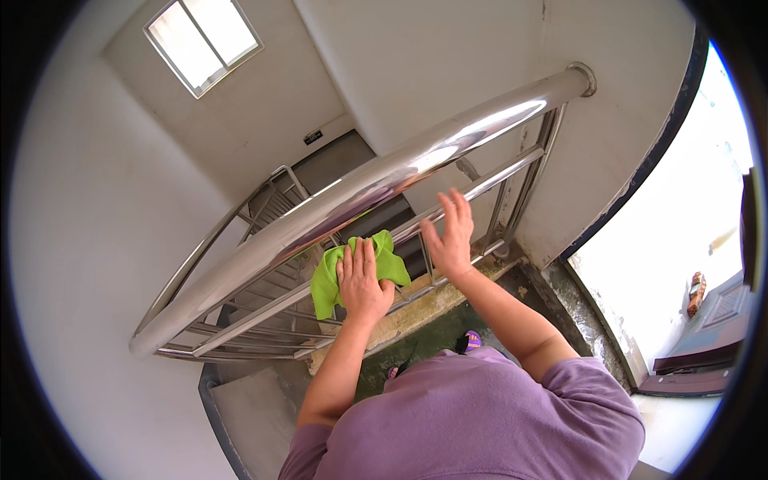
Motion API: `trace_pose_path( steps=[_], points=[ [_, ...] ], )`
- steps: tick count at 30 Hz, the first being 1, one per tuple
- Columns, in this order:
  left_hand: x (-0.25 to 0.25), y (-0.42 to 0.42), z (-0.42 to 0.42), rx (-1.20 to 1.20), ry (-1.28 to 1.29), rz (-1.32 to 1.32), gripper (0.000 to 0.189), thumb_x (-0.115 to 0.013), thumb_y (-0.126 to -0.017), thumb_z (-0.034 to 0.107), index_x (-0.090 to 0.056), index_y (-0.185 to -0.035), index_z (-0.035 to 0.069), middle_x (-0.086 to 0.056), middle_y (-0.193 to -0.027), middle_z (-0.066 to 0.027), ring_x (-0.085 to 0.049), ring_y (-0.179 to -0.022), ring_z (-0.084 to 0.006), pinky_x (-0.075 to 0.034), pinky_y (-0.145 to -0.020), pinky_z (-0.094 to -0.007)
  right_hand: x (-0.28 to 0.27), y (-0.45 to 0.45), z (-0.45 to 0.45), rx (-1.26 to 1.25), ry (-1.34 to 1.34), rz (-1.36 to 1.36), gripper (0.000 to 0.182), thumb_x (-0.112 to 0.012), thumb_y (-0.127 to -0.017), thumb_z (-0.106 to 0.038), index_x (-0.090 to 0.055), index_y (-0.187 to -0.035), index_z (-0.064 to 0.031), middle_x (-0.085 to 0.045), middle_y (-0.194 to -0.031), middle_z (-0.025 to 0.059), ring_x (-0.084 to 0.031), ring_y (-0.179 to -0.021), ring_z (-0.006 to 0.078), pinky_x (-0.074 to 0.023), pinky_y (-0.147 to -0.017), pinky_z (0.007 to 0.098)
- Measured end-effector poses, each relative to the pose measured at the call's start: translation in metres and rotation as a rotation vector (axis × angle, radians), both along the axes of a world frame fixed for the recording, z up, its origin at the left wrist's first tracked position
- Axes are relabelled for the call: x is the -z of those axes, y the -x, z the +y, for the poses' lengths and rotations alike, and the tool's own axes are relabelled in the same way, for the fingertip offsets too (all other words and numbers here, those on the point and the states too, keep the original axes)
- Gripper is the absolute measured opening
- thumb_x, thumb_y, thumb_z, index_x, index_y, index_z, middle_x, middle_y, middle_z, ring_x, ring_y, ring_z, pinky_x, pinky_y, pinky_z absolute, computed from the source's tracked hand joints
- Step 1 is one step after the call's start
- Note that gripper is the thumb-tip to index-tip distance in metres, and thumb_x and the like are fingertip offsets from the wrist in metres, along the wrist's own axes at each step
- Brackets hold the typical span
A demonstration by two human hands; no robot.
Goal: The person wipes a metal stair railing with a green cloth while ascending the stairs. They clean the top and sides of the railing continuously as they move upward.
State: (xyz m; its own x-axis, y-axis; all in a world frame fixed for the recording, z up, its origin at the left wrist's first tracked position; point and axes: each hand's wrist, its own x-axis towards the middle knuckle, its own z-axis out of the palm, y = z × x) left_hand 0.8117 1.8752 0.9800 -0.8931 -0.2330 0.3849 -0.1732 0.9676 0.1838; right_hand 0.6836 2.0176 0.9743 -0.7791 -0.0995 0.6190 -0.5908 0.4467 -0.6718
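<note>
A bright green cloth [327, 288] is draped over the middle rail [507, 171] of a stainless steel stair railing. My left hand [365, 285] lies on top of the cloth, holding it against that rail with the fingers stretched out. To the right, my right hand [453, 240] is raised beside the same rail, fingers apart and nothing in them. Whether its fingertips touch the metal is hard to tell. Above both hands runs the thick, shiny top handrail [396, 171], which slants up to a round wall flange [585, 79].
Beyond the railing, a lower flight has its own metal balustrade [276, 210]. A worn concrete ledge [414, 312] edges the green floor [435, 327] under the railing. On the right is a bright doorway with a dark frame [636, 162]. A window [204, 45] sits high at the upper left.
</note>
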Motion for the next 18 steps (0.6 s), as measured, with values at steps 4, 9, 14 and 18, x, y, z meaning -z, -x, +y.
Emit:
trace_pose_path(
  steps=[4,9,14,18],
  points=[
    [-0.007,0.021,0.012,0.223,-0.161,0.029,0.079,-0.053,-0.070,0.004,-0.024,-0.143,0.000,-0.034,-0.144,-0.0207,-0.033,-0.133,-0.0390,-0.023,-0.111,-0.0493,-0.012,-0.024,0.003,-0.365,-0.044,0.087,0.051,-0.067,-0.073,-0.014,-0.051,-0.121,-0.0063,-0.054,-0.112,0.0135,-0.050,-0.108,0.0321,-0.0381,-0.093,0.0413],
    [-0.010,0.032,0.017,0.304,-0.309,0.078,0.067,-0.051,-0.074,-0.002,-0.034,-0.138,-0.001,-0.038,-0.142,-0.0212,-0.036,-0.130,-0.0400,-0.027,-0.108,-0.0502,-0.003,-0.013,0.001,-0.394,-0.154,0.113,0.049,-0.066,-0.072,-0.011,-0.053,-0.118,-0.0077,-0.054,-0.098,0.0108,-0.055,-0.093,0.0296,-0.0439,-0.081,0.0397],
    [-0.008,0.021,0.009,0.102,-0.054,0.211,0.053,-0.052,-0.075,0.001,-0.049,-0.128,0.001,-0.041,-0.140,-0.0171,-0.040,-0.127,-0.0381,-0.032,-0.104,-0.0495,0.007,0.010,0.002,-0.503,-0.115,0.088,0.037,-0.063,-0.072,-0.003,-0.057,-0.108,-0.0060,-0.054,-0.089,0.0119,-0.059,-0.082,0.0317,-0.0490,-0.072,0.0398],
    [-0.007,-0.002,-0.007,-0.174,0.214,0.105,0.053,-0.053,-0.073,0.002,-0.052,-0.126,0.007,-0.046,-0.136,-0.0118,-0.045,-0.122,-0.0344,-0.036,-0.099,-0.0458,0.010,0.015,0.014,-0.544,-0.103,0.000,0.033,-0.060,-0.074,-0.003,-0.057,-0.107,-0.0075,-0.056,-0.092,0.0129,-0.059,-0.084,0.0324,-0.0500,-0.073,0.0411]
  ],
)
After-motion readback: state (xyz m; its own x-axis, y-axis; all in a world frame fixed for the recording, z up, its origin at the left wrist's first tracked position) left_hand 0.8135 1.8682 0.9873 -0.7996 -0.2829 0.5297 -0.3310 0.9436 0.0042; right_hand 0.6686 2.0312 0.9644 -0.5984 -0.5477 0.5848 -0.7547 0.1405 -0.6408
